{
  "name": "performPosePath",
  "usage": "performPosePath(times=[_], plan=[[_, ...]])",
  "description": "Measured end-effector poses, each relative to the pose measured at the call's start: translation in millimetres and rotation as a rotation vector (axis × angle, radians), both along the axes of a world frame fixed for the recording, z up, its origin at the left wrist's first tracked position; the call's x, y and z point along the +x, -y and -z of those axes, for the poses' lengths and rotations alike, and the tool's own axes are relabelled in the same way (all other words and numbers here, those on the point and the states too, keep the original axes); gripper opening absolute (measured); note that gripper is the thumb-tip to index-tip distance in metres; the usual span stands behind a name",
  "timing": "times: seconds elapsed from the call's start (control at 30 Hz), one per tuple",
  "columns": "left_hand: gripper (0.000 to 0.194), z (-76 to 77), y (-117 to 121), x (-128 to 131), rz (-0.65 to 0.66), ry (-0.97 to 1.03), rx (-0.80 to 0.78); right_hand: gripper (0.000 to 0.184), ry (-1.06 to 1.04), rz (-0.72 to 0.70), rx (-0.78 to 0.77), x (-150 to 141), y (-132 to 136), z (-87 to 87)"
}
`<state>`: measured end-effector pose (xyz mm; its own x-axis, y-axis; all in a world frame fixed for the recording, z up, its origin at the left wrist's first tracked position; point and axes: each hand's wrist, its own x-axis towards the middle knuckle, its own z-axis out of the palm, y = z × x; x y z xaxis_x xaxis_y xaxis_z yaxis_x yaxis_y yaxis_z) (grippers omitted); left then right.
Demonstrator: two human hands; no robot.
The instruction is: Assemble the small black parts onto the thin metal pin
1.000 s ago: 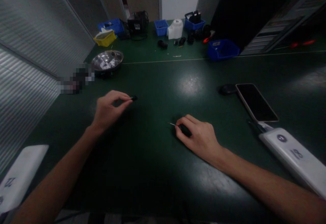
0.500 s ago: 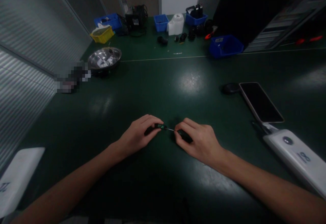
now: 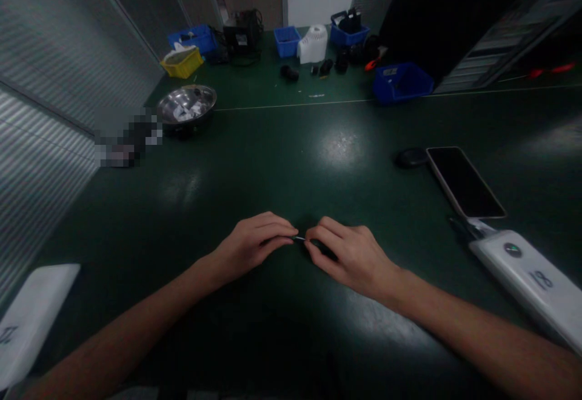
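Observation:
My left hand (image 3: pixel 254 239) is closed, with thumb and fingertips pinching a small dark piece that they almost wholly hide. Just to its right my right hand (image 3: pixel 348 247) wraps round a black oblong object (image 3: pixel 324 248), of which only a part shows between thumb and palm. A thin shiny metal shaft (image 3: pixel 300 239) bridges the narrow gap between the two sets of fingertips. Both hands are low over the green tabletop (image 3: pixel 254 170). Which piece the shaft belongs to I cannot tell.
To the right lie a phone (image 3: pixel 466 182), a black mouse-shaped object (image 3: pixel 411 157) and a white power bank (image 3: pixel 527 273). A metal bowl (image 3: pixel 207 98) and several bins, including a blue bin (image 3: pixel 402 82), stand farther back. Another white device (image 3: pixel 39 309) is at left.
My hands have come closer together and slightly nearer to me. Less of the shaft shows, and the green-marked dark piece in my left hand is now mostly covered by the fingers.

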<state>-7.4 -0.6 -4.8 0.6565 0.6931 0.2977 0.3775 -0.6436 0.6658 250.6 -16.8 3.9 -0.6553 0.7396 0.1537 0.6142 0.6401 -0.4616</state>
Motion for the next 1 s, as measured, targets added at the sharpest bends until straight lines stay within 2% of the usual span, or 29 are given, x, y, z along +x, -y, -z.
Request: performPosePath(times=[0.37,0.57,0.77,1.0], plan=[[0.028,0.8,2,0,0.033,-0.091,0.121,0.027,0.009,-0.005,0.043,0,0,-0.9],[0.042,-4.2,3,0,-0.016,-0.182,0.127,0.026,-0.042,0.104,0.026,0,-1,0.1],[0.053,-6.0,2,0,-0.043,-0.35,0.156,0.025,0.045,0.178,0.045,-1,0,2.0],[0.044,-10.4,1,-1,-0.091,-0.258,0.09,0.026,0.106,0.255,0.082,-1,3,1.1]])
